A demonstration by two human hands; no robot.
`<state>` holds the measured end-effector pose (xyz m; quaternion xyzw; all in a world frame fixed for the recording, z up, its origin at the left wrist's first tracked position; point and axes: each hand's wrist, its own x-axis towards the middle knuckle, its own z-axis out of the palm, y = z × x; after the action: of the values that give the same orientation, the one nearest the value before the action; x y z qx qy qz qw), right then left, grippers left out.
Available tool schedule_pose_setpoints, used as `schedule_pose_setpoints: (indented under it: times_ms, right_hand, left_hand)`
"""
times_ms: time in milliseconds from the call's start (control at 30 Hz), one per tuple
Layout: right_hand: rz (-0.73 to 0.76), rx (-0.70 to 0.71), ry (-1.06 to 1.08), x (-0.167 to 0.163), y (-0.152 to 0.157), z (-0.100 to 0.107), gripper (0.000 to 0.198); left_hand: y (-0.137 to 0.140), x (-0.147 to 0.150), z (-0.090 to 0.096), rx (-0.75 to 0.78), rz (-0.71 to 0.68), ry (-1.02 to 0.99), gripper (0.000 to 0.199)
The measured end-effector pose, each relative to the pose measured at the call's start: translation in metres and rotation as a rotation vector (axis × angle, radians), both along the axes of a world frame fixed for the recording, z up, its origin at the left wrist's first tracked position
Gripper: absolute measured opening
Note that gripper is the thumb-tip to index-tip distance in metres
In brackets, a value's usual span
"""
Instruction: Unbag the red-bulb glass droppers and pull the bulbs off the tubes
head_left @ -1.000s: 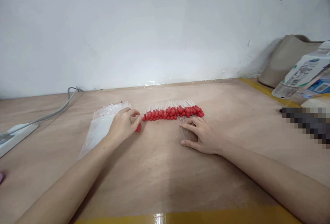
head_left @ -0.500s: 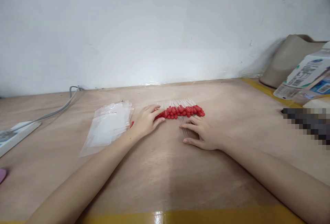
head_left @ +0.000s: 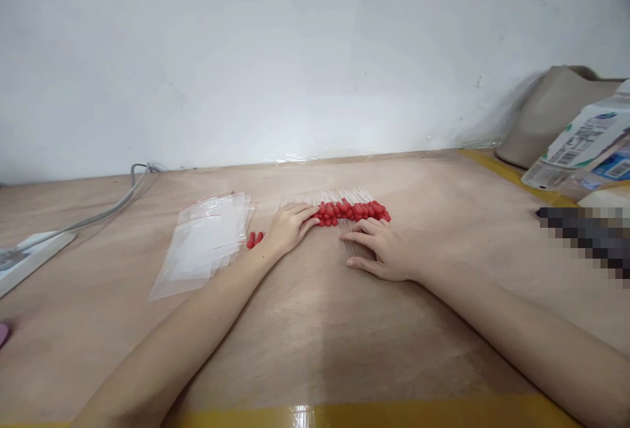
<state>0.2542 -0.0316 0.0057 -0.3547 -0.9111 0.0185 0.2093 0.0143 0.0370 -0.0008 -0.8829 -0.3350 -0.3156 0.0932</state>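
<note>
A row of slender pieces with red ends lies at the middle of the counter, red ends toward the person, pale stems toward the wall. The left hand covers the row's left part, its thumb and fingers near together at the red ends; whether it is clamped on any piece cannot be told, since the palm hides them. The right hand lies below the row's right part, thumb and fingers apart, the fingertips at a few clear stems that point toward the person. The step in hand appears to be separating pieces at the left while the right hand steadies that side; the next move would call for a light pinch that leaves neighbouring pieces undisturbed. Beside the left wrist lie two red ends, next to flat clear bags. Farther left is a power strip; at far right, a grey container.
</note>
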Motion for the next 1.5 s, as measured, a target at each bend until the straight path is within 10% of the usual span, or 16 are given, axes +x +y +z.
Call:
schedule_pose_setpoints:
  times_ms: [400, 700, 1133, 1500]
  right_hand:
    - [-0.053, 0.042, 0.108, 0.002, -0.002, -0.008, 0.055]
    - [-0.088, 0.244, 0.396, -0.005, -0.002, -0.014, 0.043]
    - [0.067, 0.332, 0.267, -0.017, -0.006, -0.012, 0.024]
    - [0.102, 0.297, 0.217, -0.025, -0.010, -0.012, 0.016]
  left_hand:
    - [-0.025, 0.001, 0.021, 0.161, 0.042, -0.180, 0.020]
    - [-0.085, -0.023, 0.011, -0.251, 0.031, -0.444, 0.021]
    - [-0.091, -0.018, 0.011, -0.545, -0.196, -0.485, 0.017]
    - [-0.090, -0.004, 0.007, -0.133, -0.229, -0.158, 0.025]
